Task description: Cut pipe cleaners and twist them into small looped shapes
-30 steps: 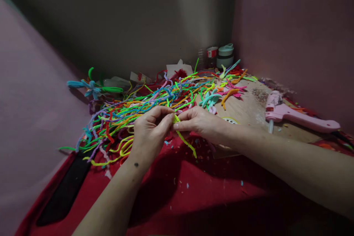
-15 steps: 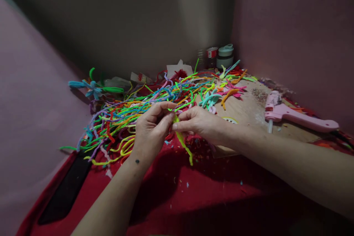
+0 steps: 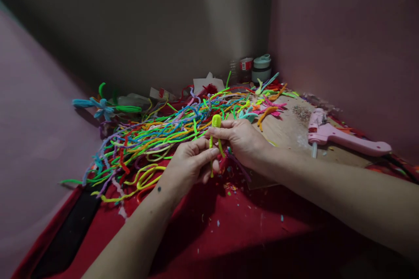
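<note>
Between my two hands is a bright yellow pipe cleaner (image 3: pixel 216 120), folded into a narrow loop at its top with two loose ends hanging below. My right hand (image 3: pixel 244 139) pinches it just under the loop, between thumb and fingers. Lower down, my left hand (image 3: pixel 193 159) closes its thumb and fingers on one hanging end. A green strand (image 3: pixel 195 127) stands up just behind my left fingers; whether it is held cannot be made out. Beyond both hands spreads a heap of many-coloured pipe cleaners (image 3: pixel 153 135).
A pink glue gun (image 3: pixel 347 137) lies on a board (image 3: pixel 288 128) at the right. A blue pipe-cleaner flower (image 3: pixel 104 109) is at the left, above a black flat strip (image 3: pixel 65 235). A lidded cup (image 3: pixel 262 69) stands at the back. Scraps dot the red cloth (image 3: pixel 229 235).
The yellow pipe cleaner now stands upright with its loop showing on top; before, it hung down from my fingers. My right hand has risen and moved right, my left hand slightly lower.
</note>
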Action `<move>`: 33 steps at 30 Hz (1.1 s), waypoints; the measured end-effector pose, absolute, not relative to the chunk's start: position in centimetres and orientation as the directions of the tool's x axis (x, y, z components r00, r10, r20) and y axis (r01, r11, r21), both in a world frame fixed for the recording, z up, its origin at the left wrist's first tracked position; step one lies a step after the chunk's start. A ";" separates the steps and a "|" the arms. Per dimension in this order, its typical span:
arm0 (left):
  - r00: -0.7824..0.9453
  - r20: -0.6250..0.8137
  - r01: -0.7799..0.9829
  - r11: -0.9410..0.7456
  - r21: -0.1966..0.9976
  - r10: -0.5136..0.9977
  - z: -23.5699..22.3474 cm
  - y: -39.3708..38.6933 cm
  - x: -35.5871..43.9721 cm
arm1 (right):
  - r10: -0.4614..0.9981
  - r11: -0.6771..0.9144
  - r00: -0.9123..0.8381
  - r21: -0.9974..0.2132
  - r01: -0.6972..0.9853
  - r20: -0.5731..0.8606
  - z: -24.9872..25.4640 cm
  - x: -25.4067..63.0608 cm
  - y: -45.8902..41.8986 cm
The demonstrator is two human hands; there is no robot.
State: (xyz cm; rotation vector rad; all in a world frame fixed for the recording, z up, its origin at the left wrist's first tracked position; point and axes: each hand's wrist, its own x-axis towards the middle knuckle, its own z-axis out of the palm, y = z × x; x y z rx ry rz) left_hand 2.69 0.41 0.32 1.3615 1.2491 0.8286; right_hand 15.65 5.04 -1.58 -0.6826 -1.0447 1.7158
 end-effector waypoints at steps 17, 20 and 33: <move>0.373 -0.280 0.096 0.263 0.960 0.885 0.5 0.7 1.3 | 0.956 -0.202 -0.291 -0.794 -0.573 -0.033 -1.2 15.9 6.1; 0.353 -0.283 0.197 0.224 0.954 0.892 0.8 0.6 1.2 | 0.952 -0.212 -0.305 -0.797 -0.565 -0.037 -1.0 16.0 6.1; -0.020 0.025 0.115 -0.022 0.993 0.999 0.2 0.8 2.2 | 0.894 -0.221 -0.448 -0.856 -0.467 0.014 -2.5 15.2 5.0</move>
